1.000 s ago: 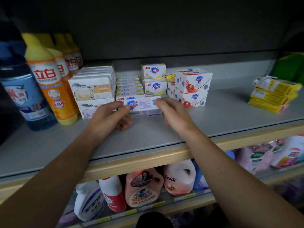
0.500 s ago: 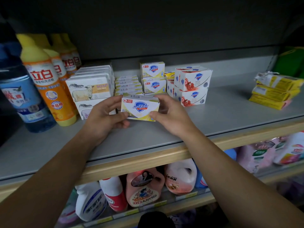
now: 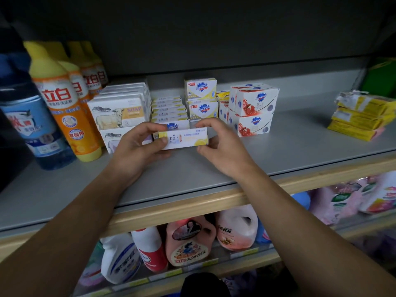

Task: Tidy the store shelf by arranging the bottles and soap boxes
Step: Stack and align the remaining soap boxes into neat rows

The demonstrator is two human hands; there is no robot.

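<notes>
Both hands hold one soap box (image 3: pixel 182 139) just above the grey shelf (image 3: pixel 300 151), in front of the row of flat boxes (image 3: pixel 169 110). The left hand (image 3: pixel 137 151) pinches its left end with curled fingers; the right hand (image 3: pixel 220 151) pinches the right end.

Bare grey shelf (image 3: pixel 300 151) lying open near edge and right-centre. Bottles (image 3: pixel 62 108) crowding far left, soap box stacks (image 3: pixel 252 108) blocking centre-far, yellow packets (image 3: pixel 360 116) sitting far right.
</notes>
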